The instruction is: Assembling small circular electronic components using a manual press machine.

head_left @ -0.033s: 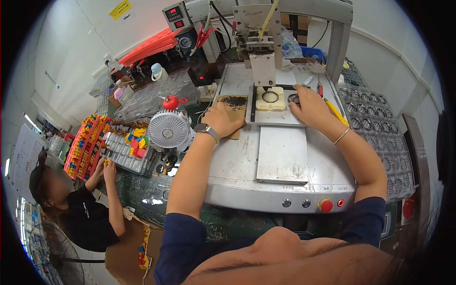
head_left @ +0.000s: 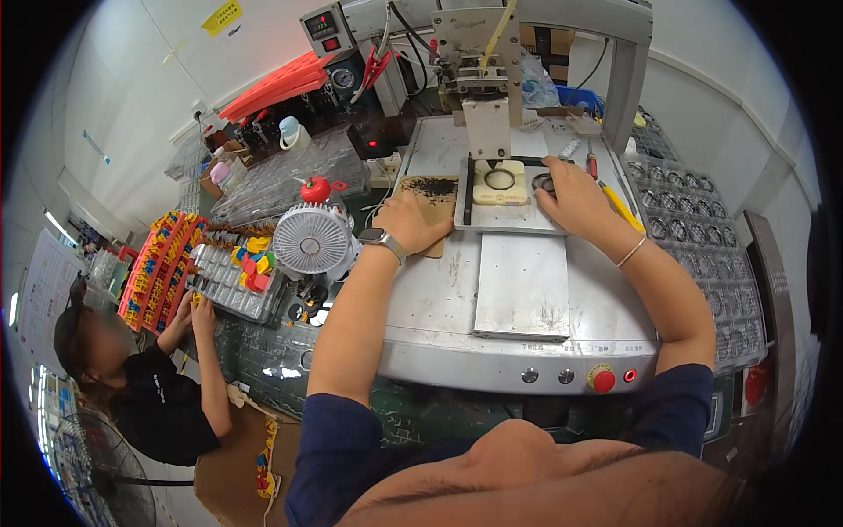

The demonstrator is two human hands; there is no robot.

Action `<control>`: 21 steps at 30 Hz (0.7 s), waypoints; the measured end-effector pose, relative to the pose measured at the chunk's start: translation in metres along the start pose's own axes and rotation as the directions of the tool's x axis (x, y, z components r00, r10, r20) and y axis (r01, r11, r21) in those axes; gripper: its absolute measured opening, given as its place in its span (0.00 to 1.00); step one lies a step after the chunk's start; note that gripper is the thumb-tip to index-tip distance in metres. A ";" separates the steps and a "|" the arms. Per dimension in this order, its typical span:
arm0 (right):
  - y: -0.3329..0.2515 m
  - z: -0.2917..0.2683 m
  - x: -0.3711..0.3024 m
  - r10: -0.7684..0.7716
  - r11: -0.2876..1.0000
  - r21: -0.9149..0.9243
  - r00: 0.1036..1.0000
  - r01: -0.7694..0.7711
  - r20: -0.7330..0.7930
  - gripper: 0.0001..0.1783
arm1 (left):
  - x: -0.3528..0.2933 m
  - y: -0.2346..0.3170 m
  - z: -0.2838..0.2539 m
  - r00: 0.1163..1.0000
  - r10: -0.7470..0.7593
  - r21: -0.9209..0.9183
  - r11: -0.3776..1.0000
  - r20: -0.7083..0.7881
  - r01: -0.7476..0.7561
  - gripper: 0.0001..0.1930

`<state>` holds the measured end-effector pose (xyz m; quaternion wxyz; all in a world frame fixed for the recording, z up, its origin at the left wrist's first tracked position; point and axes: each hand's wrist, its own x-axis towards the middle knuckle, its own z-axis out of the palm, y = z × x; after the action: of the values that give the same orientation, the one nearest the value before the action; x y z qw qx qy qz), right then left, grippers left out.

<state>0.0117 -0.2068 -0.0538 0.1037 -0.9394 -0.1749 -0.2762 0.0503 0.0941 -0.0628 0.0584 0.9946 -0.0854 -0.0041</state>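
Under the metal press head (head_left: 487, 127) a sliding metal tray (head_left: 505, 226) with dark side bars holds a cream-coloured block (head_left: 514, 195). On that block lies a black ring (head_left: 500, 179). My left hand (head_left: 408, 224) is open over a brown board (head_left: 435, 213), thumb stretched toward the tray's left edge and fingers near a pile of small black pieces (head_left: 432, 186). At the tray's right side my right hand (head_left: 575, 200) rests with thumb and index finger apart. Between them a second black ring (head_left: 543, 183) shows; part of it is hidden by the hand.
A small white fan (head_left: 310, 239) stands left of the machine. Clear plastic trays (head_left: 680, 233) of round parts line the right. A red button (head_left: 601, 379) sits on the front panel. A yellow-handled tool (head_left: 621, 206) lies beside my right wrist. At left a co-worker (head_left: 145, 395) handles small parts.
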 end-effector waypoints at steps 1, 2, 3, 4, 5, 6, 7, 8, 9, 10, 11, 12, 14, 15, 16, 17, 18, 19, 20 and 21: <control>0.000 0.000 0.000 0.000 1.000 0.000 1.000 0.000 0.001 0.26 | 0.000 0.000 0.000 1.000 -0.001 0.000 1.000 0.000 0.001 0.52; -0.001 0.000 0.000 -0.006 1.000 -0.004 1.000 0.006 -0.004 0.26 | 0.000 0.000 0.000 1.000 0.007 0.016 1.000 -0.001 -0.007 0.51; -0.001 0.000 0.000 -0.011 1.000 -0.008 1.000 0.011 -0.008 0.26 | 0.001 0.000 0.000 1.000 0.015 0.032 0.999 -0.002 -0.015 0.50; -0.001 0.000 -0.001 -0.011 1.000 -0.008 1.000 0.011 -0.008 0.26 | 0.001 0.000 0.000 1.000 0.015 0.032 0.999 -0.002 -0.015 0.50; 0.000 0.000 -0.001 -0.015 1.000 -0.007 1.000 0.015 -0.009 0.25 | 0.000 0.000 0.001 1.000 0.017 0.034 0.999 -0.010 -0.016 0.49; 0.000 0.000 0.000 -0.020 1.000 -0.006 1.000 0.020 -0.011 0.25 | 0.000 -0.001 0.002 1.000 0.018 0.037 0.999 -0.018 -0.018 0.49; -0.001 0.000 0.000 -0.021 1.000 -0.006 1.000 0.021 -0.012 0.25 | 0.001 -0.001 0.002 1.000 0.018 0.037 0.999 -0.020 -0.018 0.49; -0.001 -0.001 0.000 -0.018 1.000 -0.003 1.000 0.018 -0.007 0.25 | 0.001 -0.002 0.003 1.000 0.023 0.037 0.999 -0.016 -0.023 0.49; -0.001 -0.001 0.000 -0.014 1.000 0.000 1.000 0.014 -0.003 0.24 | 0.001 -0.001 0.003 1.000 0.029 0.037 0.999 -0.012 -0.029 0.48; -0.001 0.000 0.000 -0.014 1.000 0.000 1.000 0.014 -0.005 0.24 | 0.001 -0.001 0.002 0.999 0.029 0.038 0.999 -0.013 -0.029 0.48; 0.000 0.000 -0.001 -0.014 1.000 0.004 1.000 0.014 -0.002 0.24 | 0.000 0.000 0.002 1.000 0.025 0.032 0.999 -0.007 -0.025 0.48; -0.001 0.000 0.000 -0.015 1.000 0.009 1.000 0.015 0.001 0.24 | 0.000 0.000 0.002 1.000 0.021 0.026 0.999 -0.001 -0.021 0.48; -0.002 -0.003 0.001 0.008 1.000 0.029 0.999 -0.009 0.034 0.24 | -0.001 0.000 0.001 1.000 0.017 0.029 0.999 0.004 -0.017 0.48; -0.003 -0.005 0.001 0.031 0.998 0.048 0.997 -0.034 0.068 0.25 | -0.001 0.000 0.001 1.000 0.013 0.031 0.999 0.010 -0.014 0.48; -0.002 -0.004 0.001 0.031 0.998 0.048 0.997 -0.034 0.067 0.25 | -0.002 0.000 0.000 1.000 0.013 0.032 0.999 0.009 -0.013 0.48; -0.002 -0.003 0.001 0.031 0.998 0.051 0.998 -0.034 0.059 0.25 | -0.002 0.000 0.000 1.000 0.010 0.036 0.999 0.013 -0.010 0.48; -0.001 -0.003 0.002 0.033 0.998 0.051 0.998 -0.036 0.053 0.25 | -0.002 0.001 0.000 1.000 0.009 0.038 0.999 0.017 -0.009 0.48; 0.000 -0.002 0.002 0.034 0.998 0.050 0.998 -0.036 0.052 0.25 | -0.002 0.001 0.000 1.000 0.010 0.038 0.999 0.016 -0.011 0.48; 0.001 -0.001 0.002 0.032 0.999 0.036 0.999 -0.033 0.039 0.25 | -0.002 0.001 0.000 1.000 0.013 0.035 0.999 0.008 -0.013 0.48; 0.002 -0.001 0.003 0.030 0.999 0.023 0.999 -0.031 0.027 0.26 | -0.002 0.001 0.000 1.000 0.014 0.032 0.999 0.002 -0.014 0.49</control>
<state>0.0142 -0.2079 -0.0519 0.1167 -0.9442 -0.1652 -0.2600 0.0480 0.0935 -0.0630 0.0422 0.9948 -0.0927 -0.0029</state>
